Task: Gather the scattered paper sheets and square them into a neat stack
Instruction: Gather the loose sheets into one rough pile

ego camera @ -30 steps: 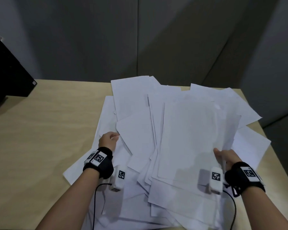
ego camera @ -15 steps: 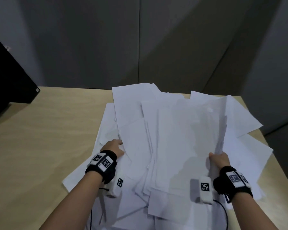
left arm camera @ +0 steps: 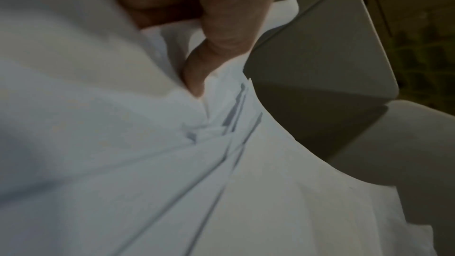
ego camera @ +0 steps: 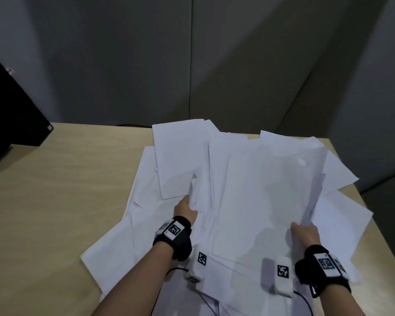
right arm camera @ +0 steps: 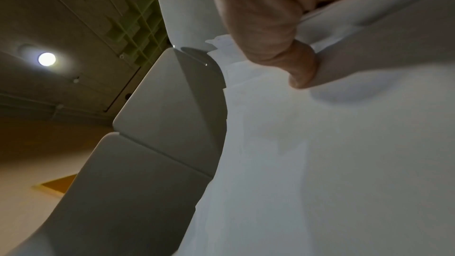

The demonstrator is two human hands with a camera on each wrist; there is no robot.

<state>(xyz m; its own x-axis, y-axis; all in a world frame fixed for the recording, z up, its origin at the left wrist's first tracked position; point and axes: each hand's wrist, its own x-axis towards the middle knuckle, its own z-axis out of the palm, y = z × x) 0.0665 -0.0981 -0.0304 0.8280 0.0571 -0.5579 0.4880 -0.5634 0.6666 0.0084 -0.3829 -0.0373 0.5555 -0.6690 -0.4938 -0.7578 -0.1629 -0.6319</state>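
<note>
Several white paper sheets [ego camera: 260, 190] lie fanned and overlapping across the right half of the wooden table [ego camera: 55, 190]. My left hand [ego camera: 185, 209] grips the left edge of a raised bundle; in the left wrist view its thumb [left arm camera: 197, 73] presses into the layered sheets [left arm camera: 172, 163]. My right hand [ego camera: 304, 233] grips the bundle's right edge, which curls upward; the right wrist view shows its thumb [right arm camera: 302, 71] clamped over the paper [right arm camera: 320, 163]. More loose sheets [ego camera: 180, 156] lie flat beneath and around the bundle.
A black box [ego camera: 9, 115] stands at the table's far left. Grey partition walls [ego camera: 192, 60] close off the back. Sheets [ego camera: 342, 215] hang near the table's right edge. Bare wood lies to the left of the papers.
Both hands have closed inward and lifted the bundle; its right edge now curls up higher and the left hand has moved right, further under the sheets.
</note>
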